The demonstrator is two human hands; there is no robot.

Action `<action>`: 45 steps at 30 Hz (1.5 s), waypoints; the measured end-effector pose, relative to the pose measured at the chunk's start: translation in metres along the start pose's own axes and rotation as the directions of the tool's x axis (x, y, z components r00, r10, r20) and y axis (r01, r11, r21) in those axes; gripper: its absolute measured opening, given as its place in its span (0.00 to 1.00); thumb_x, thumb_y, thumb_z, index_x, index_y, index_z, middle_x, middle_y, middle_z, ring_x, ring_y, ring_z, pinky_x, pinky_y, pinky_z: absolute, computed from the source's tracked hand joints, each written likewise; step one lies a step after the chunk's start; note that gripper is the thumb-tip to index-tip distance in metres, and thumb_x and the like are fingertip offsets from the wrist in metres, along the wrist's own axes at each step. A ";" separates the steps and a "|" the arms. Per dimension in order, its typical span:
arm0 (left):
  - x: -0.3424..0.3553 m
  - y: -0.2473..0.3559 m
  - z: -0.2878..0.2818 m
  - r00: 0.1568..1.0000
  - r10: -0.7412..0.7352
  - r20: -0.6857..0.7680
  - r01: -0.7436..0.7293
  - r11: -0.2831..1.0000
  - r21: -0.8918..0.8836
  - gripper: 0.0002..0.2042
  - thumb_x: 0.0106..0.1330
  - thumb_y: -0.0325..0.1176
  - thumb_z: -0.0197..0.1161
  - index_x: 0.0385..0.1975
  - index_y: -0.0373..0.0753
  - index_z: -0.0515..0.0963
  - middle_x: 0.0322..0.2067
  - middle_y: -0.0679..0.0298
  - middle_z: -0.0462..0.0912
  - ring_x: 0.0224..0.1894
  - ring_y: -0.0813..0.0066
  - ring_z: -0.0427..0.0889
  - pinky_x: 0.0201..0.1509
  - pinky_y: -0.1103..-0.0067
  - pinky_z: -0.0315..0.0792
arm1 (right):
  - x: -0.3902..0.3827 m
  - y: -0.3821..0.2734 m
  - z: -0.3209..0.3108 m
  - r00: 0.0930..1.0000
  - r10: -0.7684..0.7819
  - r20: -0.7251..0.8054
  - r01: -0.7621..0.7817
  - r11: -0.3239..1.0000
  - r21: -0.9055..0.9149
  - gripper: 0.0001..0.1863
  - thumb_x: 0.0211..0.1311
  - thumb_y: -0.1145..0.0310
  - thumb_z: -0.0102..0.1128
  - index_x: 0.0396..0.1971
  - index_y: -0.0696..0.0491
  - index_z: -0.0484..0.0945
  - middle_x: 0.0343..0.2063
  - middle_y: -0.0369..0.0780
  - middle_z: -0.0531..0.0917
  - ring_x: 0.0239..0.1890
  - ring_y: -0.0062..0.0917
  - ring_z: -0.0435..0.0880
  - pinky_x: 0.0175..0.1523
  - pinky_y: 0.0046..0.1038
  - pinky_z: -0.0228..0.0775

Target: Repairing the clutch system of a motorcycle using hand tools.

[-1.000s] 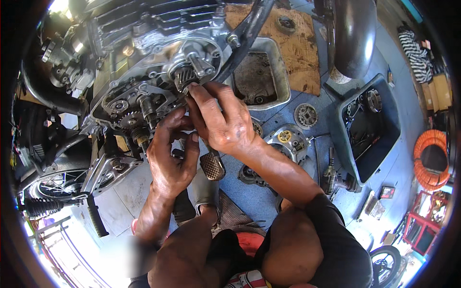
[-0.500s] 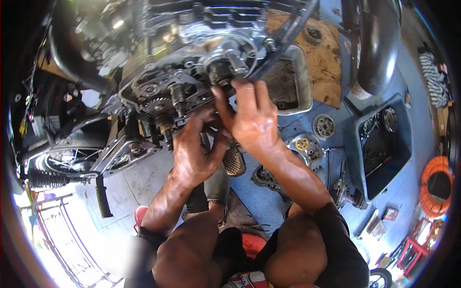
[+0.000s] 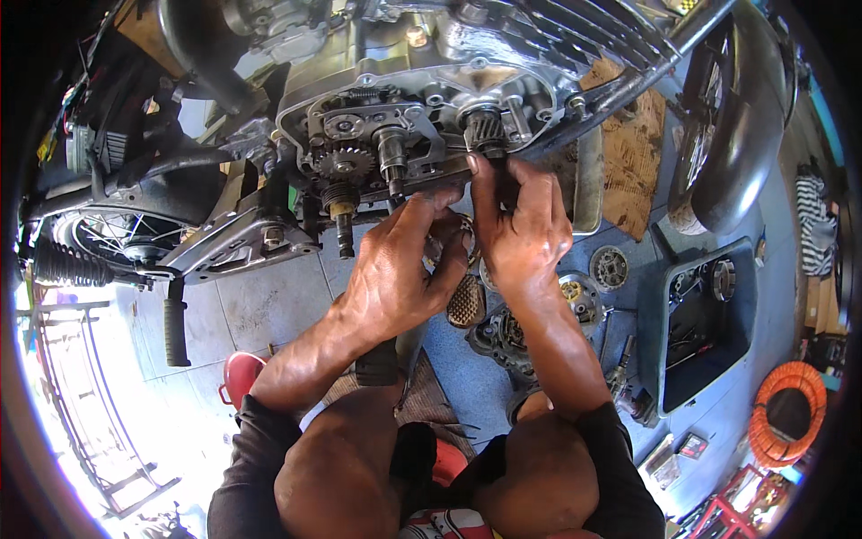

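Observation:
In front of me is an open motorcycle engine case point(image 3: 368, 79) with its gears and shafts bare. My right hand point(image 3: 530, 225) is closed, thumb and fingers pinching around the dark lower end of a shaft, just below a small helical gear point(image 3: 486, 131). My left hand point(image 3: 391, 265) is beside it, curled around a shiny round metal part point(image 3: 461, 235) mostly hidden by the fingers. Left of the hands stick out a splined shaft point(image 3: 392, 153) and a kickstart shaft point(image 3: 342, 225) with a coil spring, below a toothed gear point(image 3: 344, 164).
Loose on the floor to the right lie a removed engine cover point(image 3: 503, 337) and a clutch plate point(image 3: 611, 268). Beyond are a blue-grey tub point(image 3: 664, 350) of tools, cardboard point(image 3: 633, 153) and an orange coil point(image 3: 763, 431). A ribbed foot pedal point(image 3: 466, 305) hangs below my hands.
The view has shifted, so the engine sits lower and farther right. My left hand has moved away from the shafts, baring them. My right hand stays at the helical gear.

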State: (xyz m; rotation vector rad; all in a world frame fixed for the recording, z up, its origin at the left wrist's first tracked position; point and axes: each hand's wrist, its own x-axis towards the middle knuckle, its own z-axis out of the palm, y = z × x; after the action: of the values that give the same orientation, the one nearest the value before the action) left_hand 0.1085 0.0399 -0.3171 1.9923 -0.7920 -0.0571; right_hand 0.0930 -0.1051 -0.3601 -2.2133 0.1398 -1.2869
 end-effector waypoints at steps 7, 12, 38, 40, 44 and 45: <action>0.002 0.089 -0.020 0.948 0.096 0.304 -0.050 0.986 -0.158 0.08 0.65 0.25 0.64 0.42 0.36 0.75 0.31 0.58 0.83 0.26 0.71 0.84 0.28 0.77 0.77 | 0.007 -0.006 -0.003 0.987 0.091 0.136 -0.041 0.943 -0.329 0.19 0.70 0.54 0.58 0.28 0.57 0.77 0.24 0.47 0.81 0.23 0.42 0.81 0.25 0.36 0.70; 0.000 0.126 0.000 0.845 0.232 0.482 0.024 0.884 -0.467 0.09 0.64 0.25 0.64 0.41 0.35 0.75 0.30 0.59 0.83 0.25 0.73 0.84 0.28 0.77 0.77 | 0.008 -0.003 0.004 0.994 0.098 0.051 -0.083 0.969 -0.233 0.21 0.71 0.57 0.58 0.20 0.56 0.75 0.14 0.48 0.77 0.16 0.45 0.78 0.20 0.39 0.67; 0.009 0.084 0.027 0.760 0.424 0.492 -0.134 0.843 -0.521 0.11 0.62 0.27 0.65 0.39 0.34 0.71 0.25 0.62 0.76 0.25 0.69 0.80 0.26 0.76 0.74 | 0.016 -0.010 -0.001 0.973 0.159 0.167 -0.117 0.964 -0.237 0.19 0.68 0.57 0.60 0.21 0.54 0.74 0.12 0.44 0.76 0.16 0.44 0.80 0.21 0.40 0.71; 0.009 0.077 0.035 0.791 0.454 0.409 -0.239 0.846 -0.476 0.11 0.62 0.27 0.66 0.40 0.34 0.72 0.25 0.62 0.76 0.25 0.69 0.80 0.26 0.76 0.74 | 0.016 -0.008 -0.004 0.953 0.201 0.225 -0.151 0.963 -0.224 0.17 0.68 0.59 0.60 0.25 0.56 0.74 0.15 0.45 0.77 0.16 0.47 0.79 0.22 0.43 0.70; 0.009 0.070 0.033 0.846 0.405 0.348 -0.229 0.864 -0.449 0.11 0.63 0.30 0.67 0.40 0.35 0.74 0.26 0.62 0.77 0.23 0.68 0.80 0.26 0.76 0.74 | 0.015 -0.010 -0.006 0.997 0.026 0.070 -0.015 0.989 -0.147 0.17 0.67 0.58 0.60 0.32 0.57 0.71 0.22 0.47 0.77 0.18 0.49 0.79 0.21 0.43 0.70; 0.008 0.069 0.033 0.858 0.372 0.354 -0.193 0.872 -0.450 0.11 0.63 0.31 0.67 0.40 0.35 0.75 0.27 0.61 0.78 0.22 0.68 0.80 0.26 0.76 0.74 | 0.014 -0.011 -0.004 0.991 0.072 0.114 -0.051 0.982 -0.184 0.17 0.67 0.57 0.60 0.31 0.57 0.71 0.22 0.47 0.77 0.18 0.49 0.79 0.22 0.44 0.71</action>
State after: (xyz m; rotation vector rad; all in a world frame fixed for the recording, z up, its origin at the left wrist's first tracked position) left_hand 0.0684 -0.0127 -0.2775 1.4628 -1.2513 -0.4644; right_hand 0.0955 -0.1023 -0.3417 -2.4130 0.2865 -1.1436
